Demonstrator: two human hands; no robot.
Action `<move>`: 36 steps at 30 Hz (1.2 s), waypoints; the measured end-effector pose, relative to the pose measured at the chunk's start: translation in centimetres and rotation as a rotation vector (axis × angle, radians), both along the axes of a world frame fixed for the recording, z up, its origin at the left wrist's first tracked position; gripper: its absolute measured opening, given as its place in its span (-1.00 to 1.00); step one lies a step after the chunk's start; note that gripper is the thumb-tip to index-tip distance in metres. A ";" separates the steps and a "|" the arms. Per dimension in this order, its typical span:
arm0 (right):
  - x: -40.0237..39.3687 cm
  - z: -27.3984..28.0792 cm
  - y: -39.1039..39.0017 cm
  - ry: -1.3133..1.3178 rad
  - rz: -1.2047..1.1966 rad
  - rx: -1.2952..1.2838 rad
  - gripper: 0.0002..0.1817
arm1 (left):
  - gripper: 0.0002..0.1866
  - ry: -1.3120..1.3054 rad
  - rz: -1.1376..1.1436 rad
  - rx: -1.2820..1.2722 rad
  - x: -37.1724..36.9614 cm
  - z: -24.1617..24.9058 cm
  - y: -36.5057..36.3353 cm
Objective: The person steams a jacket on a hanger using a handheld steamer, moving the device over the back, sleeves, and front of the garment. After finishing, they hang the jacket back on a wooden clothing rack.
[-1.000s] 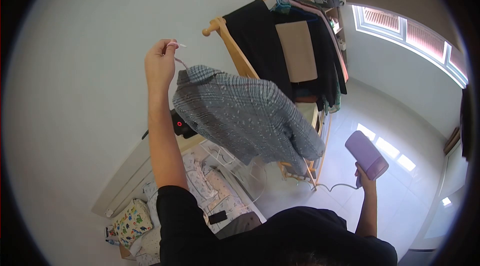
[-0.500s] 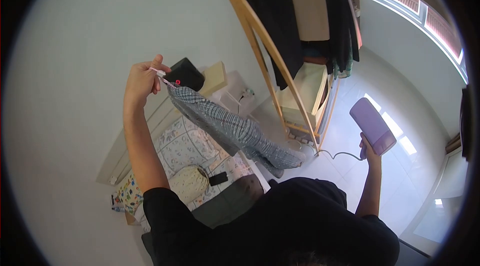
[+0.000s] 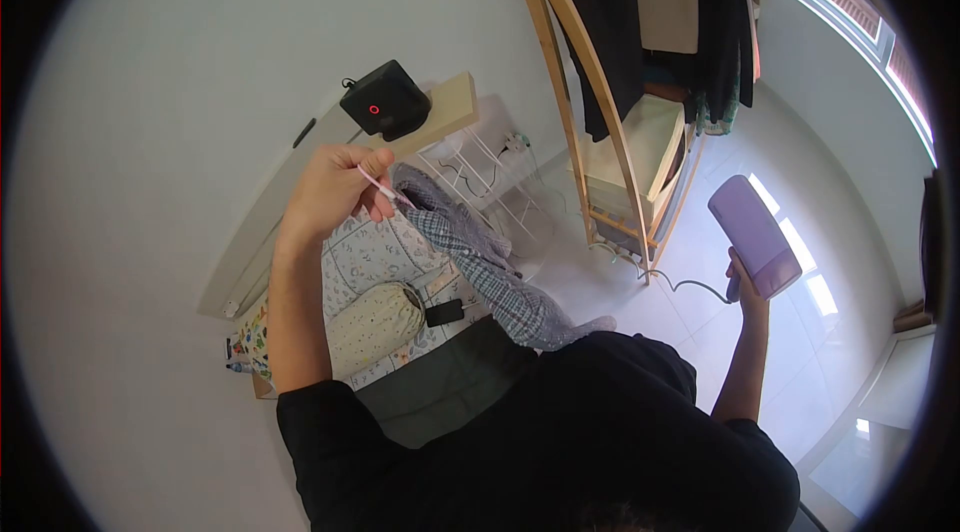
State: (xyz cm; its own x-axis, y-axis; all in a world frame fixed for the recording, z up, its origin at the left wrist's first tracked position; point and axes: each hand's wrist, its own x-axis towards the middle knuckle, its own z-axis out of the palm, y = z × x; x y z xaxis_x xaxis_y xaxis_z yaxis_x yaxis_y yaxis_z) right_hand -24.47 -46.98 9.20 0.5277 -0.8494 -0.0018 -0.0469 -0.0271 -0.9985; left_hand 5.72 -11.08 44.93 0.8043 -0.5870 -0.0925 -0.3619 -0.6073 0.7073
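The left hand (image 3: 345, 190) grips a pink hanger (image 3: 377, 183) with the plaid jacket (image 3: 478, 267) hanging below it; the right hand (image 3: 745, 284) holds a purple steamer (image 3: 755, 237).

The bed (image 3: 375, 252) has a patterned pale sheet. On it lie a pale, dotted bolster (image 3: 372, 330), a black phone (image 3: 444, 312) just beside the bolster's gathered end, and a dark cloth (image 3: 450, 384) spread across the near part. A colourful pillow (image 3: 260, 340) is at the bed's far left side, partly hidden. The pale shelf (image 3: 456, 104) near the headboard (image 3: 262, 237) bears a black box (image 3: 385, 100) with a red ring. The glossy, pale tiled floor (image 3: 800, 372) carries the wooden rack (image 3: 612, 122).
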 end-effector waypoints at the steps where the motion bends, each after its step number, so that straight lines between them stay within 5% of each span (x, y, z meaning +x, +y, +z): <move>1: -0.1 -0.5 -0.1 -0.002 0.009 -0.005 -0.81 | -0.58 0.008 -0.005 0.006 -0.3 -0.4 0.1; 9: -0.5 -1.5 -0.7 -0.035 -0.013 -0.043 -0.88 | -0.90 0.123 -0.143 -0.156 -2.3 -1.0 -0.2; 20: -1.9 -0.5 -0.2 0.068 -0.027 -0.193 -0.88 | -0.96 0.139 -0.370 -0.227 -1.9 -1.9 -1.0; 28: -2.7 0.4 1.0 0.001 -0.086 -0.156 -0.89 | -0.81 0.020 -0.102 -0.302 -1.7 -3.1 -4.0; 33: -3.7 -1.0 1.4 -0.111 -0.111 -0.157 -0.89 | -0.82 0.488 -0.053 -0.766 -0.9 -3.8 -4.1; 36: -4.6 -2.1 0.8 -0.083 -0.103 -0.172 -0.88 | -0.82 0.385 -0.098 -0.714 -0.8 -2.1 -4.2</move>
State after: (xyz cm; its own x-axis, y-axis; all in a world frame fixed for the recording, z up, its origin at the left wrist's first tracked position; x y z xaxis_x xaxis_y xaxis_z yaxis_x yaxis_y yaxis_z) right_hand -29.08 -46.15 7.07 0.4302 -0.8831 0.1875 0.0238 -0.1965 -0.9802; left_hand 4.88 -15.31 42.84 0.7340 -0.6754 0.0710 -0.0428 0.0584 0.9974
